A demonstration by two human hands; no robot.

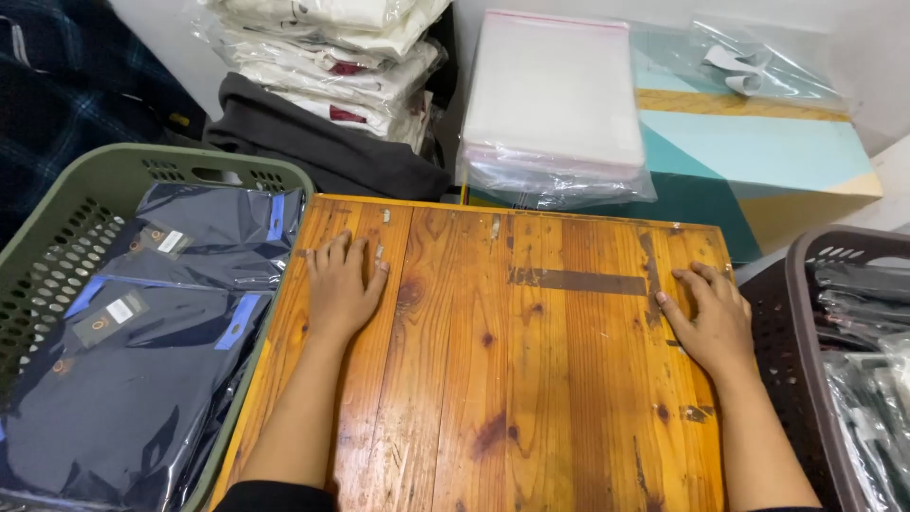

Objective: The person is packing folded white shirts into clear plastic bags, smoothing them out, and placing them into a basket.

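My left hand point(341, 289) lies flat, palm down, on the left part of a worn wooden board point(512, 379), fingers slightly apart, holding nothing. Flat near the board's right edge rests my right hand point(711, 318), also holding nothing. The board bears old tape marks and scratches. A stack of clear plastic bags point(550, 104) sits just beyond the board's far edge.
A green perforated basket point(57, 237) at left holds dark blue garments in clear bags point(142, 360). A dark basket point(806, 313) at right holds bagged dark items. Behind are folded white garments point(332, 57), a grey cloth point(313, 142), and a teal and yellow box point(758, 152).
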